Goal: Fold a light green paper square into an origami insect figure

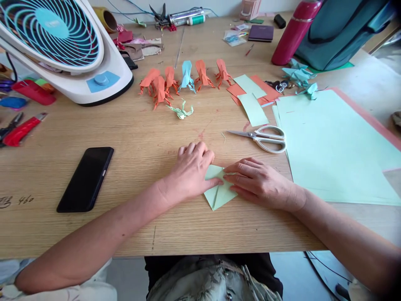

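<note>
A small pale green folded paper point(219, 194) lies on the wooden table point(140, 133) near its front edge. My left hand point(192, 169) rests on the paper's left part, fingers curled and the thumb pressing on a fold. My right hand point(257, 182) lies flat over the paper's right part, fingers stretched toward the left hand. Both hands press the paper down; neither lifts it.
White-handled scissors point(266, 138) lie just beyond my right hand, beside large green paper sheets point(332, 146). A black phone point(86, 177) lies left. Several orange and blue folded paper figures point(184, 79) stand mid-table. A fan point(62, 46), a red bottle point(294, 31) and a bag point(341, 29) stand behind.
</note>
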A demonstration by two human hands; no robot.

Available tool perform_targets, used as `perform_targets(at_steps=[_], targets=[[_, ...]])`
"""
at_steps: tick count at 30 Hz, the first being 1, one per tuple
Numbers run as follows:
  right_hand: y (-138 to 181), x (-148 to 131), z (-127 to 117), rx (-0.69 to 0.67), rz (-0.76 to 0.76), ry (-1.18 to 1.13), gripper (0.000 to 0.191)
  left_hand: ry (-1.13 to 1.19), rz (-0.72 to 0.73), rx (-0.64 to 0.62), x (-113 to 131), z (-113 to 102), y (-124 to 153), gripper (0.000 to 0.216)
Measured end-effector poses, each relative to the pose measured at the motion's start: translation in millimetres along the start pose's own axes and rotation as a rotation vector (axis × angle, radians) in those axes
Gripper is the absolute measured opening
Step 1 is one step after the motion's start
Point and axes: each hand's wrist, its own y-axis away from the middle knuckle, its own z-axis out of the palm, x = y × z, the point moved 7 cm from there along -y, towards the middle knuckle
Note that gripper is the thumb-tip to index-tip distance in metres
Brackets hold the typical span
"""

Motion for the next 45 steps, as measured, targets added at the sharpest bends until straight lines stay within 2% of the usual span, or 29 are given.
perform_targets(at_steps=[7, 11, 21, 32, 40, 45], targets=[[-1, -1, 0, -0.015, -0.011, -0.010, 0.024, 0.007, 0.021, -0.277, 6, -6, -24, 0.039], [-1, -1, 0, -0.029, -0.020, -0.006, 0.025, -0.001, 0.049, -0.327, 7, -8, -31, 0.036], [-2, -2, 0, 0.000, -0.044, 0.005, 0.025, 0.119, -0.050, -0.450, -2, -3, -31, 0.027], [-1, -2, 1, -0.028, -0.054, 0.048, 0.029, 0.141, -0.040, -0.423, -8, -4, -27, 0.021], [-2, -3, 2, -0.054, -0.014, 0.071, 0.030, 0.130, -0.039, -0.298, -12, -6, -22, 0.023], [-3, -7, 2, -0.074, 0.039, 0.104, 0.027, 0.089, -0.099, -0.220, -9, -15, -15, 0.020]])
